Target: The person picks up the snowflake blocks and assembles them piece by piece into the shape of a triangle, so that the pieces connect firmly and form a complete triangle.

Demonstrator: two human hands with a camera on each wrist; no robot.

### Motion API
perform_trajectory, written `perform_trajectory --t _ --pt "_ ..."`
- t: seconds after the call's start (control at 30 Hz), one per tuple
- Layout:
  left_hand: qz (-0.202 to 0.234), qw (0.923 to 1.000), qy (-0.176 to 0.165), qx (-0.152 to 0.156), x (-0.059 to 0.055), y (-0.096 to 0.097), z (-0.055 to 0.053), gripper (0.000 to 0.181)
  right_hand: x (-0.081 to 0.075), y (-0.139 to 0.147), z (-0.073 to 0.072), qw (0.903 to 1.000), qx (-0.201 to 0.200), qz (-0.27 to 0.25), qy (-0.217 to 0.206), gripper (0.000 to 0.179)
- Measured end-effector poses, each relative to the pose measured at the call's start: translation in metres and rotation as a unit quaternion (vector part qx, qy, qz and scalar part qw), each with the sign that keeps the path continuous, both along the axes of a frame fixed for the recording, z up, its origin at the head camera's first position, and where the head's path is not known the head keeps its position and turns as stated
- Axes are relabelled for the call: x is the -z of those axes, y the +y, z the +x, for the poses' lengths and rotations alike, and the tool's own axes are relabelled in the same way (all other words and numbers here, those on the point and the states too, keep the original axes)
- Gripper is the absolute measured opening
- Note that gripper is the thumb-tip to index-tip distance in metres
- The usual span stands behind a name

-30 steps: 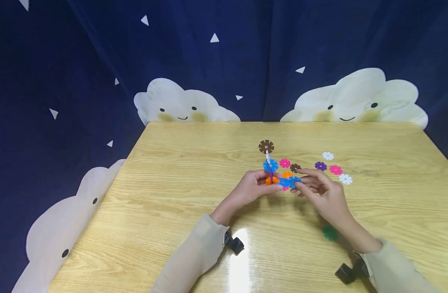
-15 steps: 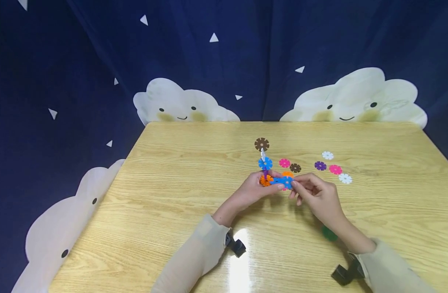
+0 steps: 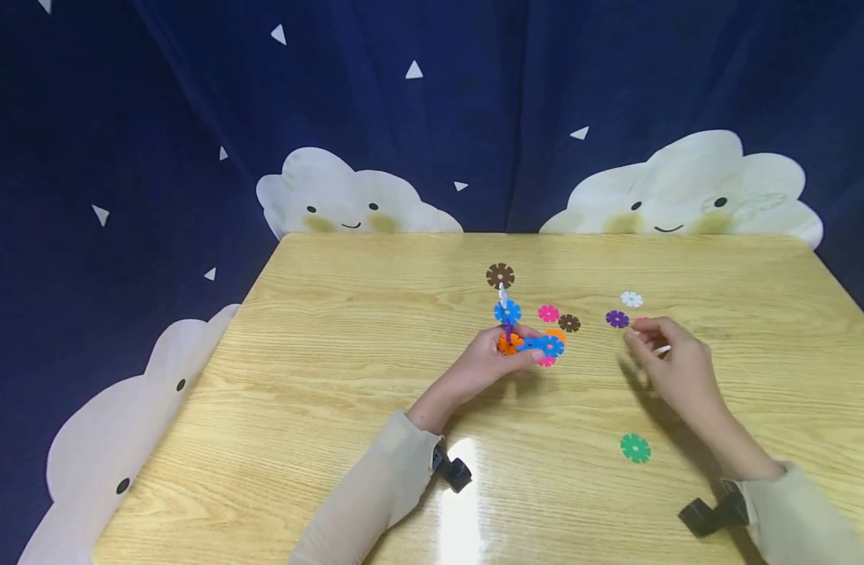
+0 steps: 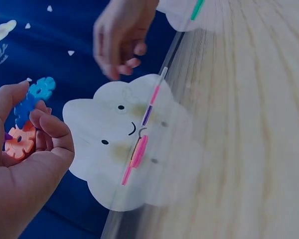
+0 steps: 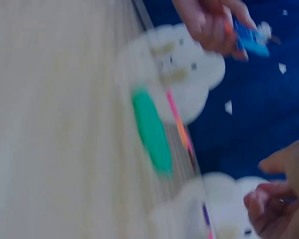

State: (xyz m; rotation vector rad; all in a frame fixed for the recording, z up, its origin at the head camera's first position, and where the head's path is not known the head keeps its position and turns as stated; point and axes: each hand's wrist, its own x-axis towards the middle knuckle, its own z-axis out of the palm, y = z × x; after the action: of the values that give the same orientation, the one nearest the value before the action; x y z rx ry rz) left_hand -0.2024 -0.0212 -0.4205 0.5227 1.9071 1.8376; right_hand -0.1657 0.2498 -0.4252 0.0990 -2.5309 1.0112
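My left hand (image 3: 474, 367) holds a chain of notched snowflake discs (image 3: 507, 312) above the table, pinched near its orange disc (image 4: 21, 141) and blue discs (image 4: 42, 88). From the orange disc the chain runs up through purple, blue and white to a brown disc (image 3: 500, 275). The two joined blue discs stick out to the right past the thumb. My right hand (image 3: 675, 365) hovers by the loose discs at the right, fingers loosely bent and holding nothing. It partly covers a pink disc (image 3: 641, 322) and a white disc (image 3: 661, 350), which shows between thumb and fingers.
Loose purple (image 3: 617, 318) and white (image 3: 632, 298) discs lie just beyond the right hand. Pink (image 3: 548, 314), brown (image 3: 569, 322) and orange (image 3: 559, 335) ones lie near the chain. A green disc (image 3: 636, 448) lies closer to the front. Behind the wooden table (image 3: 333, 314) hangs a dark blue curtain (image 3: 375, 118).
My right hand has let go of the end blue disc and moved right to the loose discs. The left hand has shifted slightly left with the chain. The green disc is now uncovered.
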Motion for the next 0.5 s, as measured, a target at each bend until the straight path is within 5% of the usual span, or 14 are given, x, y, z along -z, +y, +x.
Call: perform_trajectory --t 0.27,0.5 --pt "0.006 1.0 -0.007 -0.002 0.001 0.0 -0.001 0.024 0.01 0.052 -0.014 0.9832 0.016 0.086 -0.16 0.052" --pt "0.003 1.0 -0.004 -0.005 0.002 -0.001 -0.001 0.02 0.015 0.058 -0.019 0.9793 0.005 0.099 -0.177 0.038"
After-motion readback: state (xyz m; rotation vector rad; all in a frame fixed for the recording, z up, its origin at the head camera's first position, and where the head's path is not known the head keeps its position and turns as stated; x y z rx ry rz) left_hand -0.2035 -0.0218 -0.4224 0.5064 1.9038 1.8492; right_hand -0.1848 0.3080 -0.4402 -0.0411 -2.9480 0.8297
